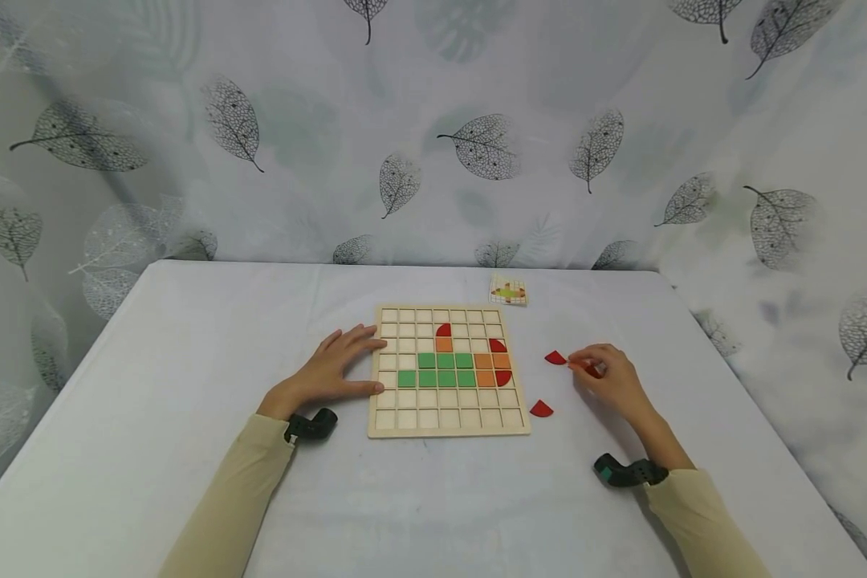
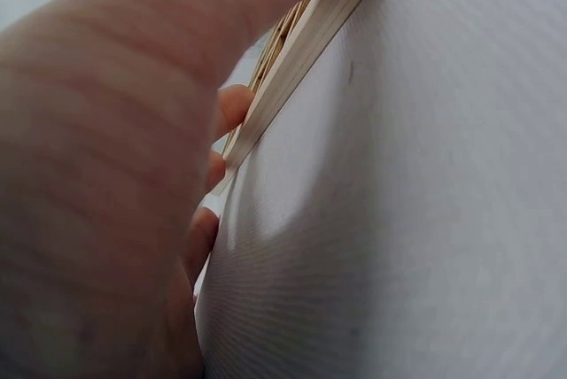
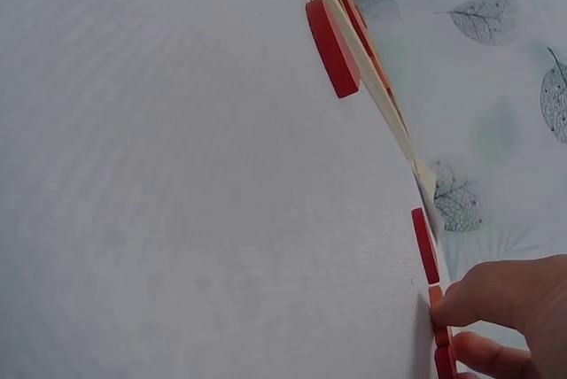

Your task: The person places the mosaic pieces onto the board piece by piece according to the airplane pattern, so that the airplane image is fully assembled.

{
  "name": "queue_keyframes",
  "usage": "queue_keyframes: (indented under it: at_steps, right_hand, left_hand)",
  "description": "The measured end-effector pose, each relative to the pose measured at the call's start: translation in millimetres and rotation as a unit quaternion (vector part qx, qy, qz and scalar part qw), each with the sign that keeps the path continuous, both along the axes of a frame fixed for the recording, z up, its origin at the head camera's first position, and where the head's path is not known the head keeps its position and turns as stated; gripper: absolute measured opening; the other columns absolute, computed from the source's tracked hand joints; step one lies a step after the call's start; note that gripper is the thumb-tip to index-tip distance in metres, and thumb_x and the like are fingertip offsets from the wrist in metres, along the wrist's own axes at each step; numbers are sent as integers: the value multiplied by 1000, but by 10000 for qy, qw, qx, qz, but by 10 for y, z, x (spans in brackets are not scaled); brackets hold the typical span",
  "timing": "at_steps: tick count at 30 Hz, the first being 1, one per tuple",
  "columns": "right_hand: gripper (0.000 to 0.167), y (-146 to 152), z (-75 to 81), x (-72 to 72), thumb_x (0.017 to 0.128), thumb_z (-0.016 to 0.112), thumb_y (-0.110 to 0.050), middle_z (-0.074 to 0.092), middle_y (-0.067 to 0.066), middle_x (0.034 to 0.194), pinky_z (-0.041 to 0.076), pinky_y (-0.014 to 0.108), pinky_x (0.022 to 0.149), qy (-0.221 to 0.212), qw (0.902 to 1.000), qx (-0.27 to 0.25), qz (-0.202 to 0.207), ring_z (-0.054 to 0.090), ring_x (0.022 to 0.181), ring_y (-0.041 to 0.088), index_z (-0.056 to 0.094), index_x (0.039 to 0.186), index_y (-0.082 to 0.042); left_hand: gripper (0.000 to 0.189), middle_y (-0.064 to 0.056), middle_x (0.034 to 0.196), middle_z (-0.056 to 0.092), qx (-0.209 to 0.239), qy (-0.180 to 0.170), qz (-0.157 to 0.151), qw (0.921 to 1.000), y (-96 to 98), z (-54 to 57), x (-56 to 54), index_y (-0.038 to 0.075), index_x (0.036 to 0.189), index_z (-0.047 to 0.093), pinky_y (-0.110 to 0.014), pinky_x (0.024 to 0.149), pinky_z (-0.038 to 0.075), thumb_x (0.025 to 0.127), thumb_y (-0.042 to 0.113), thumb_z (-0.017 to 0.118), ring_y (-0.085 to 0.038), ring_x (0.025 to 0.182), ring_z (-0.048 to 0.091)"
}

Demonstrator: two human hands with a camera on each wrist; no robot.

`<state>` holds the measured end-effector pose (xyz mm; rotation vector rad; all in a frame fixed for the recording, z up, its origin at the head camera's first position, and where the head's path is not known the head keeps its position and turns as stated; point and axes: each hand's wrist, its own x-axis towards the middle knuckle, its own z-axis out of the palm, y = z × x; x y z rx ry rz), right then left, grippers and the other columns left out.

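Observation:
A wooden grid board [image 1: 441,434] lies on the table, with green squares [image 1: 445,361], orange squares [image 1: 484,369] and red quarter-circle pieces [image 1: 498,345] in its cells. My left hand [image 1: 328,371] rests at the board's left edge, thumb and fingers spread and touching the rim. Right of the board, my right hand [image 1: 610,381] pinches a small orange piece [image 3: 437,305] between thumb and fingers, low over the cloth. A red piece [image 3: 445,363] lies under those fingers, partly hidden. Two loose red quarter-circles, one farther back [image 1: 555,358] and one nearer [image 1: 541,409], lie between hand and board.
Behind the board's far right corner is a small pattern card [image 1: 509,292]. White cloth covers the table [image 1: 419,506], and a leaf-print curtain [image 1: 303,177] hangs behind and beside it. Dark camera mounts sit on the left wrist [image 1: 312,425] and right wrist [image 1: 628,471].

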<state>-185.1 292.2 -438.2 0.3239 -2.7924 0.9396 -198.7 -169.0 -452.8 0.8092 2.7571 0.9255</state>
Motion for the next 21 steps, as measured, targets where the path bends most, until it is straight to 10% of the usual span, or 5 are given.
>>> queue_keyframes:
  at_steps: [21]
  right_hand:
    - [20,-45,-20,31,88,70,-5,62,18,100,46,13,65,-536,9981,35,-297,56,84,26,68,106,3]
  left_hand:
    - [70,-12,157,31,146,106,-78,9998,2,12,10,14,142,50,-51,120,6,84,47,72,-32,147,21]
